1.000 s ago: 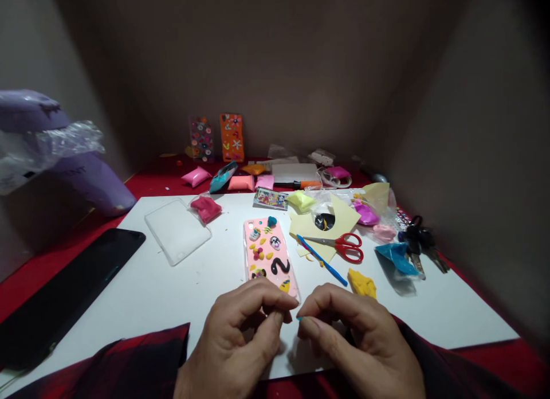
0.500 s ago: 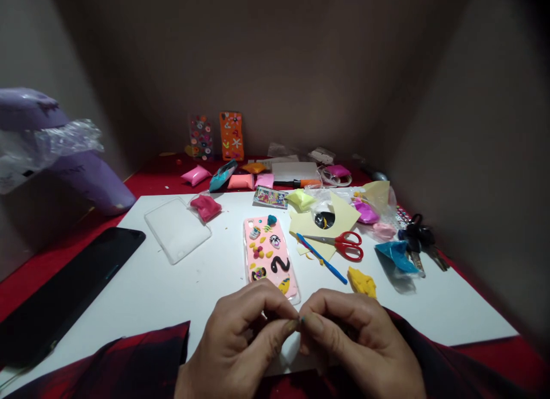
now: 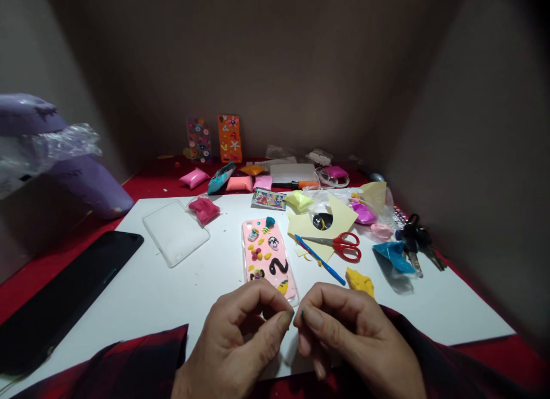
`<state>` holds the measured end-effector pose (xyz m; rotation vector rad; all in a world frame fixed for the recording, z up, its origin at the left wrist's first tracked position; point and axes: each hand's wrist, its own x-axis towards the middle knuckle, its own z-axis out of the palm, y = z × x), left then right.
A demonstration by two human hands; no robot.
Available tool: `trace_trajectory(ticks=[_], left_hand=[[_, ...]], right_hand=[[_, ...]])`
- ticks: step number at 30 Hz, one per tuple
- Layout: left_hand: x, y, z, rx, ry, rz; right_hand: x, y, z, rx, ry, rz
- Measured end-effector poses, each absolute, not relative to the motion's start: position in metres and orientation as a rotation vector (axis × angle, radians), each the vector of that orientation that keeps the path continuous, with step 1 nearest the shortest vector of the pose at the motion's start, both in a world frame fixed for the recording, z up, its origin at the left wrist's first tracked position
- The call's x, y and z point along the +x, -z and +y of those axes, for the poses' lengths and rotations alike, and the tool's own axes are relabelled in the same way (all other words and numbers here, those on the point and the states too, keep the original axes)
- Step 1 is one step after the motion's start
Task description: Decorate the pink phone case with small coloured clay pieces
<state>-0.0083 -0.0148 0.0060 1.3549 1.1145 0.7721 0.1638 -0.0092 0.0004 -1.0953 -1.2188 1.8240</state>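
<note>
My left hand (image 3: pixel 247 336) is pinched, thumb against forefinger, with a faint dark speck at the tips too small to name. Facing it, my right hand (image 3: pixel 350 336) pinches a tiny teal bit (image 3: pixel 303 314), mostly hidden by the fingers. A small gap parts the two hands. Just beyond them lies a pink decorated phone case (image 3: pixel 263 264) with a black squiggle, a flower and yellow pieces on it; my knuckles cover its near edge. A lump of yellow clay (image 3: pixel 360 282) rests beyond my right hand, beside a blue stick-like tool (image 3: pixel 322 261).
Red-handled scissors (image 3: pixel 347 247) lie on cut yellow paper (image 3: pixel 341 214). A clear case (image 3: pixel 176 233) and black phone (image 3: pixel 73 296) are at left. Keys (image 3: pixel 415 238) and a blue packet (image 3: pixel 394 257) are at right. Two decorated cases, one orange (image 3: pixel 230 138), stand at the back.
My hands have drawn slightly apart at the fingertips, where they met before. The right hand's lower fingers have uncurled a little. The camera view has shifted slightly.
</note>
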Motion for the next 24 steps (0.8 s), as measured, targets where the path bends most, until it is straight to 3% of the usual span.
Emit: trace_trajectory(ticks=[24], left_hand=[[-0.0046, -0.0003, -0.0105, 1.004, -0.787, 1.015]], right_hand=[[0.1640, 0.0025, -0.0081, -1.092, -1.936, -1.175]])
